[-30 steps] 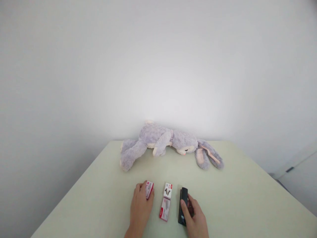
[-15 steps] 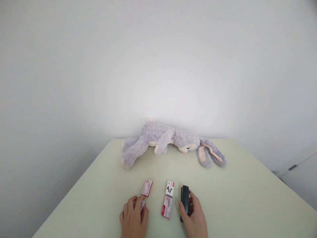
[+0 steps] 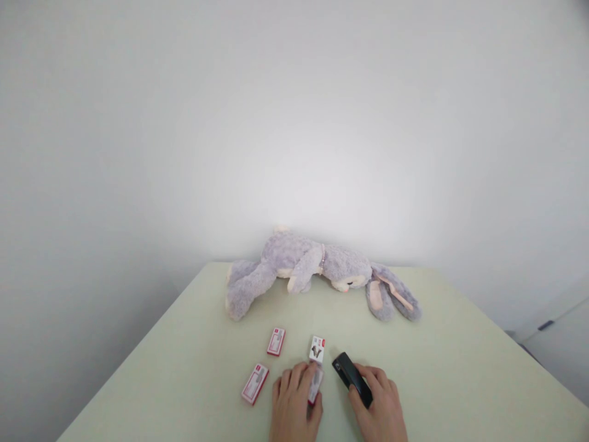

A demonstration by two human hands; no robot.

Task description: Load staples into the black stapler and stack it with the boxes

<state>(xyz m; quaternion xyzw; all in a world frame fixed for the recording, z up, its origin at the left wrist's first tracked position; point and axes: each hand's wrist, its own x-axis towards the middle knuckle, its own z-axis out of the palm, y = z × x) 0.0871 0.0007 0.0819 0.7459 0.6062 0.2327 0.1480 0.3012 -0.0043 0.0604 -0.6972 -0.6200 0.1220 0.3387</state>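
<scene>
Black, oblong, glossy stapler (image 3: pixel 352 379), slanting at near right on the pale green tabletop (image 3: pixel 451 368), and the right hand (image 3: pixel 380 405) is clamped on it, thumb on its near left side, fingers curled along its right! Over to the left hand (image 3: pixel 294 402): back uppermost, fingers bent and bunched, thumb parted from the index finger, a small pink-and-white rectangular box (image 3: pixel 315 385) between them; how firmly it's gripped, I can't tell. The two hands stand apart. Just beyond the left fingers, a small white rectangular box (image 3: pixel 317 348); far off, a lilac plush rabbit (image 3: pixel 289 252) lies sideways.
</scene>
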